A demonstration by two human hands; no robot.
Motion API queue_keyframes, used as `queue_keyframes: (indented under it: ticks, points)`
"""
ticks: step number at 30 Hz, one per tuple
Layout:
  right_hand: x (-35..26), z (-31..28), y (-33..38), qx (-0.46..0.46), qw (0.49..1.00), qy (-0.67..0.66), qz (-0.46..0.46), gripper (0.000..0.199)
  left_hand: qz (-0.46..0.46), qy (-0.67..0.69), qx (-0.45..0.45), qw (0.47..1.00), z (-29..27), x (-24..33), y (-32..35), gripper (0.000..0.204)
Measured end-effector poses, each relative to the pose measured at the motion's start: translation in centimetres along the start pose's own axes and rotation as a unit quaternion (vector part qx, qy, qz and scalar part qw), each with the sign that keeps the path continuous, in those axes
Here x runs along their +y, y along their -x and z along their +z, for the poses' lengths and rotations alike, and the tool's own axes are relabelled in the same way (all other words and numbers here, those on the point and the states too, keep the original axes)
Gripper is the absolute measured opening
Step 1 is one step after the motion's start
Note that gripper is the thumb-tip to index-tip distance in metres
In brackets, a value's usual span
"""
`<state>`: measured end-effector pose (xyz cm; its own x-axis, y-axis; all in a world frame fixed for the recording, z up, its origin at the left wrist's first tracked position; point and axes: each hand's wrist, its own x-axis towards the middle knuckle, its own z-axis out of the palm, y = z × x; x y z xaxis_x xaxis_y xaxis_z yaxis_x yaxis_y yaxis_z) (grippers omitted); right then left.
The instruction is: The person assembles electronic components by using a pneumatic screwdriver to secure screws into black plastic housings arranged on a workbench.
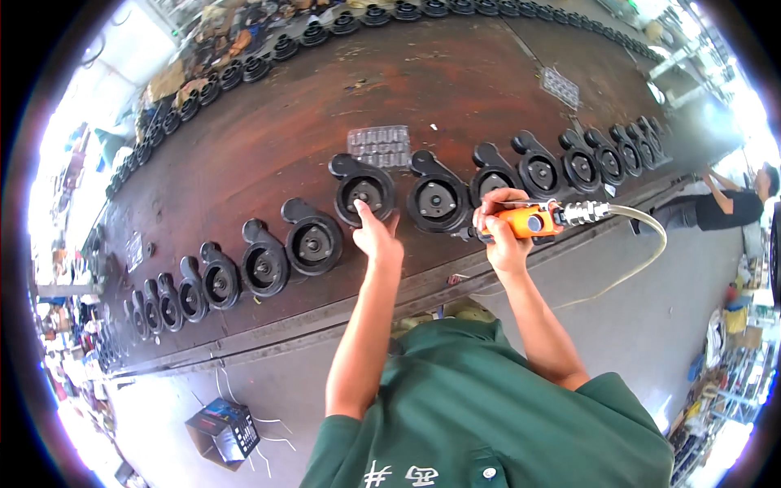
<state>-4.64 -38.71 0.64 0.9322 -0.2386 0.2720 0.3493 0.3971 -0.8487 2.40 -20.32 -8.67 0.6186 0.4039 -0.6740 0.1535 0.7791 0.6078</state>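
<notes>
Nearest you, your green shirt (488, 407) fills the lower edge, and both forearms rise from it toward the counter (285, 146). Your right hand (504, 232) is wrapped tight around an orange power tool (529, 221), whose body lies crosswise, left to right, with its tip pointing left toward your other hand and a pale hose (643, 244) trailing off its metal fitting to the right and down. Your left hand (376, 236) holds nothing: the fingers are loosely curled and one fingertip is stretched forward, touching or almost touching the lower rim of a black round housing (364, 191). That housing lies straight ahead of the left hand, on the near strip of the counter, and the left hand is clearly the nearer of the two; the tool's tip sits to the right of it, closer to the neighbouring black housing (438, 199). More of the same housings run in a curved row to both sides along the near edge. Just beyond the touched housing lies a clear plastic tray (379, 146). Farther off, a second line of black parts (268, 53) follows the far edge, and at the far right another person (732, 203) leans over the counter's end.
</notes>
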Motion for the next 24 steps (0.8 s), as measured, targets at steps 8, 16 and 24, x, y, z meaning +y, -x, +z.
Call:
queue_keyframes:
  ticks: [8,16,24]
  points:
    - [-0.9,-2.2,-3.4,0.058,0.998,-0.018,-0.021,0.029,0.501,-0.646,-0.251,0.518,2.4,2.2,8.0,0.041]
    - [-0.6,-3.4,-4.5,0.059,0.998,-0.036,-0.003,0.029,0.459,-0.706,-0.322,0.433,4.1,2.3,5.9,0.059]
    - [0.4,-2.8,-6.1,0.07,0.995,-0.073,0.022,0.031,0.468,-0.715,-0.324,0.405,4.0,2.9,5.0,0.052]
